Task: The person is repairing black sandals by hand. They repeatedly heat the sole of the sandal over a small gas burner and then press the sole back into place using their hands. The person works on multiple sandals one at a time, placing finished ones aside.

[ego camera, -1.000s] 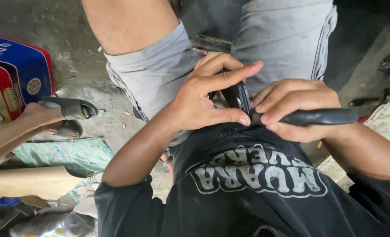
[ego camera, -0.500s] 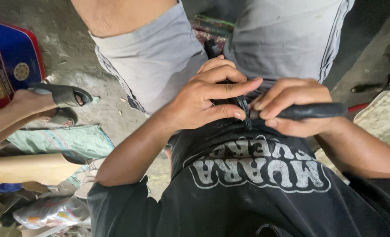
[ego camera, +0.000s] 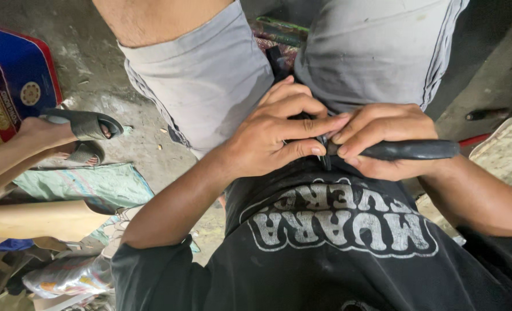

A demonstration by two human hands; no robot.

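Black rubber tube (ego camera: 408, 150) sits in my lap, just above my shirt (ego camera: 336, 230), long axis running 9-to-3, free end pointing to 3 o'clock. My right hand (ego camera: 382, 135) is wrapped shut round it, thumb on top. My left hand (ego camera: 273, 135) meets it at the 9 o'clock end, index & thumb pinched on a small dark bit there; can't tell what exactly. Both hands touch, left nearer that end. Grey shorts (ego camera: 210, 86) at 12. Further out at 9: another person's hand (ego camera: 43, 133) holding a dark sandal (ego camera: 86, 122), blue-red box (ego camera: 14, 80) on the floor (ego camera: 123, 124).
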